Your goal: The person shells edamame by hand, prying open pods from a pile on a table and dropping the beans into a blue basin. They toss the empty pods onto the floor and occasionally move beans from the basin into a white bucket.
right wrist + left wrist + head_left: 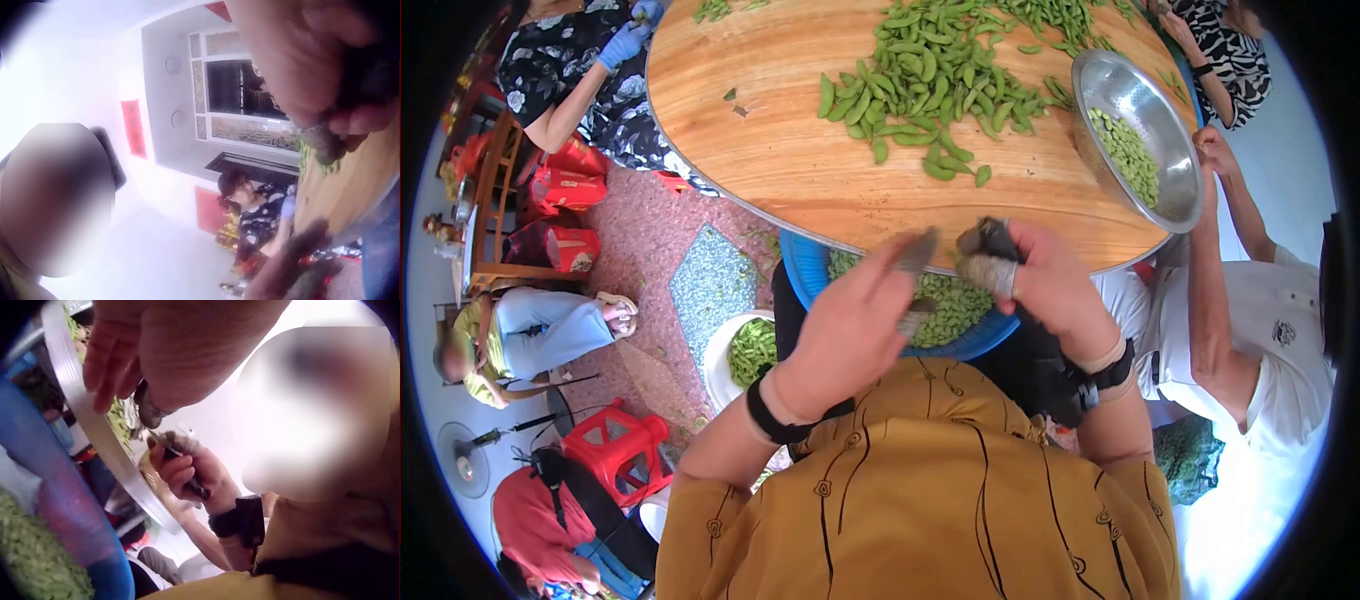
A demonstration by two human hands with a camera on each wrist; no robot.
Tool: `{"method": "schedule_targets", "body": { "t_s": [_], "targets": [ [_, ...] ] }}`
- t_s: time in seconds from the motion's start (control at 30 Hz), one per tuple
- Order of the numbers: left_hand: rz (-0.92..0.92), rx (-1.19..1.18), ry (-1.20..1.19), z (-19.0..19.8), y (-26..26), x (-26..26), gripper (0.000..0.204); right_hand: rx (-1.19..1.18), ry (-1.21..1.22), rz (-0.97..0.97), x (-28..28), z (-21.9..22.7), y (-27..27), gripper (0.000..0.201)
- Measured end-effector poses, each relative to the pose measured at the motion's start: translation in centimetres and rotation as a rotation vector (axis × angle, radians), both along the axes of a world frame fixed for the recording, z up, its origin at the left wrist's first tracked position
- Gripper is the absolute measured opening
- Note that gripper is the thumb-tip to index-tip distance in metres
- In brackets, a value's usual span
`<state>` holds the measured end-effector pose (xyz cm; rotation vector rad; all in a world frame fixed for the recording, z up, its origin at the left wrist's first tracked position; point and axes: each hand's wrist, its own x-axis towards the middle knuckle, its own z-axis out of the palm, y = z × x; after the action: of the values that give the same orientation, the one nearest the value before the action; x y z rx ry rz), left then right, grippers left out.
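Over the blue basin (802, 275) of shelled green beans (950, 312), both hands are raised at the table's near edge. My left hand (850, 325), at the top of the left wrist view (169, 356), has extended fingers with grey coverings on some tips; no item shows in it. My right hand (1055, 290) has its fingers curled round a small dark object (197, 486), whose exact form is unclear. Grey wrapping covers its thumb tip. A pile of green pods (930, 85) lies on the wooden table (770, 150), beyond the hands.
A metal bowl (1179, 150) with shelled beans stands at the table's right side. A white bucket (718, 360) of green pods is on the floor at left, with a red stool (615, 450) farther out. Other people sit around, one wearing blue gloves (625, 43).
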<state>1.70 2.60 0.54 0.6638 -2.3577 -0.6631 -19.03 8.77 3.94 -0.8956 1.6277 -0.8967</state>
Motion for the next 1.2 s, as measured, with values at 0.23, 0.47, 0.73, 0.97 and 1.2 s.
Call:
{"method": "schedule_targets", "body": {
  "t_s": [0.23, 0.47, 0.73, 0.97, 1.2],
  "targets": [
    [-0.106, 0.229, -0.051, -0.2, 0.2, -1.4, 0.022, 0.011, -0.353, 0.044, 0.2, -0.8, 1.7, 0.016],
    [-0.008, 1.079, 0.231, -0.9, 0.2, -0.7, 0.017, -0.207, -0.053, 0.144, 2.2, -0.5, 2.6, 0.038],
    [-0.081, 0.938, 0.167, -1.3, 0.2, -0.7, 0.017, -0.141, -0.071, 0.182, 2.1, -1.0, 2.5, 0.042],
    [-0.173, 0.712, 0.054, -1.4, -0.4, 0.2, 0.015, 0.027, -0.45, 0.142, 1.5, -1.5, 2.3, 0.026],
    [-0.325, 2.133, 0.673, -3.3, 0.2, 0.9, 0.019, -0.32, -0.16, 0.173, 3.1, -3.4, 2.7, 0.026]
  ]
}}
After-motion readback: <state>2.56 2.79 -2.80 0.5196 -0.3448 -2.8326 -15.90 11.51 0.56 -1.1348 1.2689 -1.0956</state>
